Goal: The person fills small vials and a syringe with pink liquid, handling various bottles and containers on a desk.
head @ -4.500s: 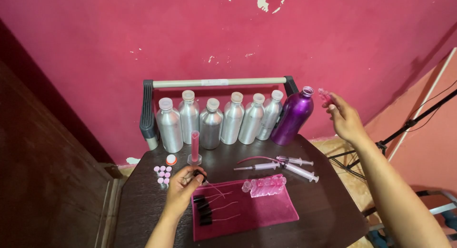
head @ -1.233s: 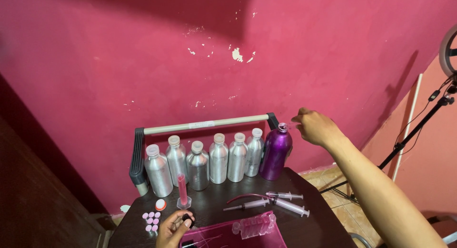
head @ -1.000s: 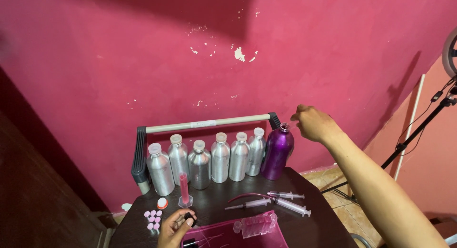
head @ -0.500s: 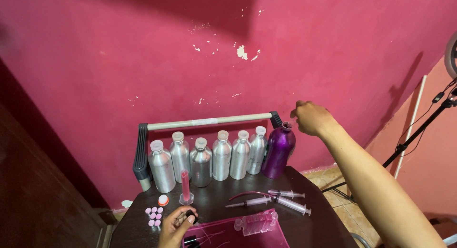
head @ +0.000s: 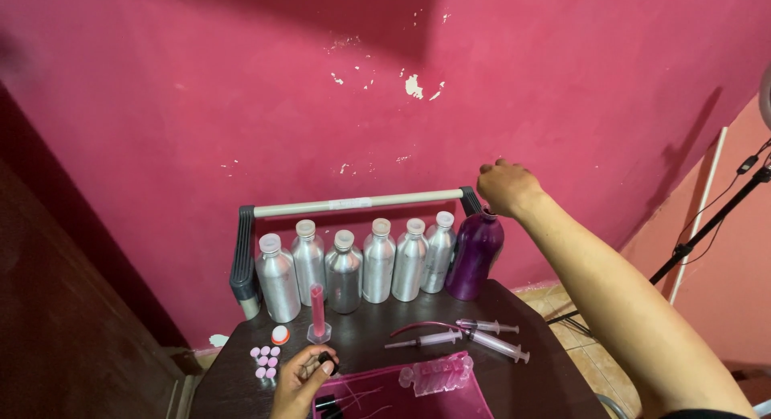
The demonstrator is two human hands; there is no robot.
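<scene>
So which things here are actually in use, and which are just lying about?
In use:
right hand over the mouth of the purple metal bottle
left hand holding a small black cap

Lying about:
six silver aluminium bottles
clear plastic syringes
pink measuring cylinder
small pink caps

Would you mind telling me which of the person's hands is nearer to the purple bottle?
The right. The right hand is at the mouth of the purple bottle, directly above it. The left hand is low at the table's front edge, holding a small black cap, well apart from the bottle.
</scene>
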